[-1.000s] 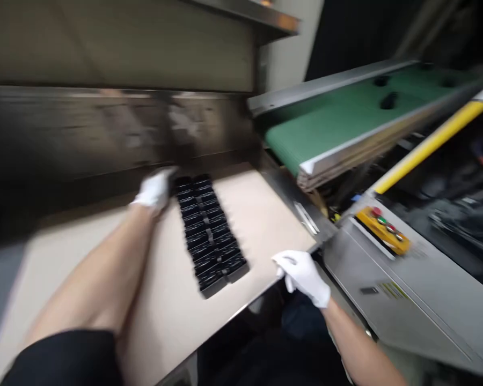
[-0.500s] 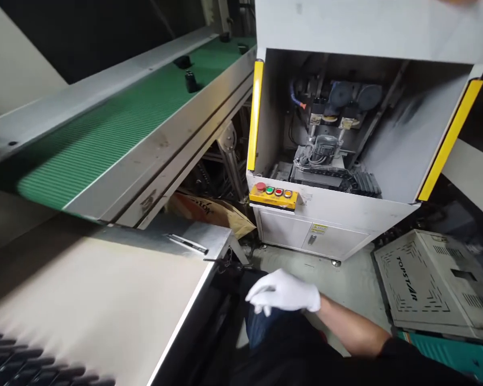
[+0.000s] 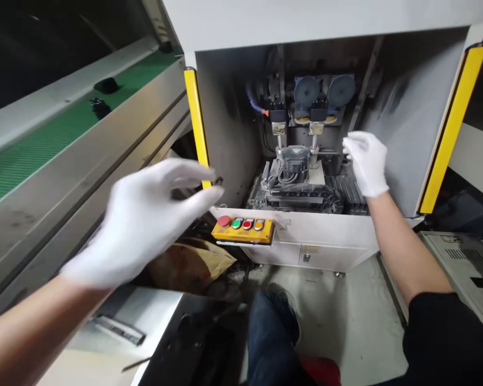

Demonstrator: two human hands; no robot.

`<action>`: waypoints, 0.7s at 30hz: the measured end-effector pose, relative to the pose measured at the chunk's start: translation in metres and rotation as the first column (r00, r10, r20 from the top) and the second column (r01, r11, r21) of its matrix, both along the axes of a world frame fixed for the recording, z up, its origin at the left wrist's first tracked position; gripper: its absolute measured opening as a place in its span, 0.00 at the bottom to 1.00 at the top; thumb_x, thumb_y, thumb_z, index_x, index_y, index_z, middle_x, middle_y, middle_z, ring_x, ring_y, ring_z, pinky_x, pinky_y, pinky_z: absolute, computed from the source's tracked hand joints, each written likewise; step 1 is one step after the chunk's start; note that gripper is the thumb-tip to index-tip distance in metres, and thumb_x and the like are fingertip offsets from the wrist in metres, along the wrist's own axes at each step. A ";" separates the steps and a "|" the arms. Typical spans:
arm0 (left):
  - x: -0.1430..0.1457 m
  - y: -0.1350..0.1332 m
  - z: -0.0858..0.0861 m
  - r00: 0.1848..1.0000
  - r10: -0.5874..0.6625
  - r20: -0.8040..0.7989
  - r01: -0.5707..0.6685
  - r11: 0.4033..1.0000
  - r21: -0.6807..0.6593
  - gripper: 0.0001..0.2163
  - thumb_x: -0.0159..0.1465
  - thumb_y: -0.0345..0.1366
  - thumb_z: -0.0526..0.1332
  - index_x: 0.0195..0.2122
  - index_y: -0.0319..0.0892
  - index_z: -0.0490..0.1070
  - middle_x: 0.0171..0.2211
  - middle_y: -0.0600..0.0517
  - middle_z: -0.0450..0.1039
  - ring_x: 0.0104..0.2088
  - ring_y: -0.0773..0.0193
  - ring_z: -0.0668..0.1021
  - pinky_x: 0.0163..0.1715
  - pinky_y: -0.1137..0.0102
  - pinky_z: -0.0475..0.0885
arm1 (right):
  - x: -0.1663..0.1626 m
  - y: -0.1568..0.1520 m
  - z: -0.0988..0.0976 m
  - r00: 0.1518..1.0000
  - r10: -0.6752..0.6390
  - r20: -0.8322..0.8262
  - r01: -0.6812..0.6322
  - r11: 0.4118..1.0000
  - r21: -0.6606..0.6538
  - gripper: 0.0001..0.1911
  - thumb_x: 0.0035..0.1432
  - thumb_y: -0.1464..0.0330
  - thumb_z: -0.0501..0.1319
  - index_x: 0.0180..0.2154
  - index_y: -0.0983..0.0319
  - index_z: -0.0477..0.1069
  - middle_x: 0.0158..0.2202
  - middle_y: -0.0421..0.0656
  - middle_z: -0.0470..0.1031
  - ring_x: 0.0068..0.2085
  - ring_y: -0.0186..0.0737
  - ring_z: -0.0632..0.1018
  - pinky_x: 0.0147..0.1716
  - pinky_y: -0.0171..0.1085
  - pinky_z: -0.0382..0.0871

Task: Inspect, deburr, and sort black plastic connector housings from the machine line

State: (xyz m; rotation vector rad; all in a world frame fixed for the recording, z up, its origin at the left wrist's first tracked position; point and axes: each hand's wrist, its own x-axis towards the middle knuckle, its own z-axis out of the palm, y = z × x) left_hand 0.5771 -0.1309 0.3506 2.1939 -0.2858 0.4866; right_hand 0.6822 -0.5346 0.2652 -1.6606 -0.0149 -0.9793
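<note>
My left hand (image 3: 145,220), in a white glove, is raised at the left in front of the conveyor. Its thumb and fingers are apart with nothing between them, and it is slightly blurred. My right hand (image 3: 365,163), also gloved, reaches into the opening of the white machine (image 3: 330,228). Its fingers are loosely bent, and I see nothing in them. Left of it stand two metal posts, carrying a dark block (image 3: 319,114) and another dark block (image 3: 278,115). Behind them are round grey discs (image 3: 341,91). The hand appears apart from all of these.
A yellow button box (image 3: 243,231) juts from the machine's front. Yellow strips (image 3: 453,128) edge the opening. Dark parts (image 3: 100,107) lie on the green conveyor (image 3: 44,145) at left. Below, a metal table (image 3: 156,308) bears a slotted metal piece (image 3: 119,328). A grey cabinet (image 3: 454,257) stands at right.
My right hand has risen from near my lap into the machine's opening. My left hand has come into view. The view has moved closer to the machine.
</note>
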 end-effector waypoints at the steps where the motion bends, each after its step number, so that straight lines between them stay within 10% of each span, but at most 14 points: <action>1: 0.035 -0.019 0.000 1.000 -0.026 0.017 0.025 0.999 0.025 0.12 0.57 0.43 0.75 0.40 0.46 0.83 0.44 0.52 0.84 0.50 0.46 0.82 0.64 0.52 0.74 | 0.038 -0.012 0.008 1.000 0.000 -0.023 0.000 1.000 -0.003 0.14 0.58 0.67 0.74 0.46 0.61 0.79 0.41 0.45 0.84 0.43 0.43 0.84 0.49 0.45 0.82; 5: 0.196 -0.091 -0.014 0.991 -0.091 -0.098 0.068 0.974 -0.215 0.25 0.51 0.34 0.80 0.48 0.35 0.78 0.50 0.42 0.82 0.54 0.45 0.81 0.64 0.52 0.74 | 0.146 -0.027 0.039 0.971 0.206 -0.122 -0.215 0.974 -0.071 0.18 0.50 0.70 0.78 0.43 0.61 0.78 0.44 0.45 0.84 0.50 0.45 0.83 0.56 0.46 0.80; 9: 0.302 -0.140 -0.030 0.891 -0.429 -0.148 0.309 0.812 -0.496 0.21 0.52 0.32 0.81 0.45 0.37 0.78 0.45 0.44 0.82 0.46 0.54 0.83 0.57 0.57 0.78 | 0.176 -0.009 0.056 0.816 0.536 -0.216 -0.547 0.837 0.008 0.09 0.53 0.72 0.76 0.35 0.62 0.78 0.33 0.42 0.82 0.37 0.42 0.82 0.48 0.45 0.83; 15: 0.343 -0.170 -0.031 0.615 -0.777 -0.135 0.543 0.541 -0.642 0.18 0.49 0.35 0.82 0.34 0.39 0.75 0.28 0.52 0.76 0.29 0.62 0.81 0.33 0.66 0.76 | 0.173 0.002 0.052 0.704 0.687 -0.180 -0.674 0.727 0.136 0.08 0.57 0.72 0.74 0.36 0.62 0.76 0.29 0.40 0.78 0.30 0.37 0.81 0.39 0.40 0.82; 21: 0.343 -0.176 -0.034 0.652 -0.756 -0.059 0.546 0.521 -0.656 0.20 0.46 0.35 0.81 0.33 0.40 0.72 0.25 0.55 0.73 0.25 0.64 0.78 0.31 0.66 0.74 | 0.173 -0.003 0.048 0.659 0.740 -0.132 -0.711 0.671 0.211 0.13 0.53 0.66 0.74 0.39 0.63 0.78 0.33 0.42 0.82 0.34 0.41 0.83 0.37 0.40 0.82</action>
